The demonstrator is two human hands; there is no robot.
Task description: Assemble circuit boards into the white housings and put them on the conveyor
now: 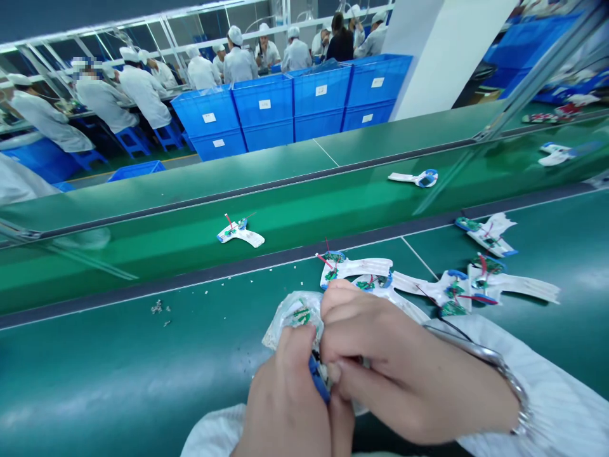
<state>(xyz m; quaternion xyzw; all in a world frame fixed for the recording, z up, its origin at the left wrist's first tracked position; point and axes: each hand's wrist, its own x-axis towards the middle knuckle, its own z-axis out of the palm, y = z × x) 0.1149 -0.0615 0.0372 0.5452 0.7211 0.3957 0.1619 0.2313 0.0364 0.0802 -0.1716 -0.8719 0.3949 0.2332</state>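
Two-handed, grasping a blue-edged unit [318, 381] at 6 o'clock in the view, with left hand [290, 393] curled around it and right hand [399, 362] pinching at it, exact fingertip contact hidden. Just beyond left hand, at 11 o'clock from the unit, clear bag [276, 325] with green boards [301, 313]; clustered at 1 to 2 o'clock, white shells [528, 287]; at 10 o'clock, small bits [157, 307] on the bench [95, 374]; well beyond, blue crates [264, 117] at 12 and white-clad workers [143, 89] at 11
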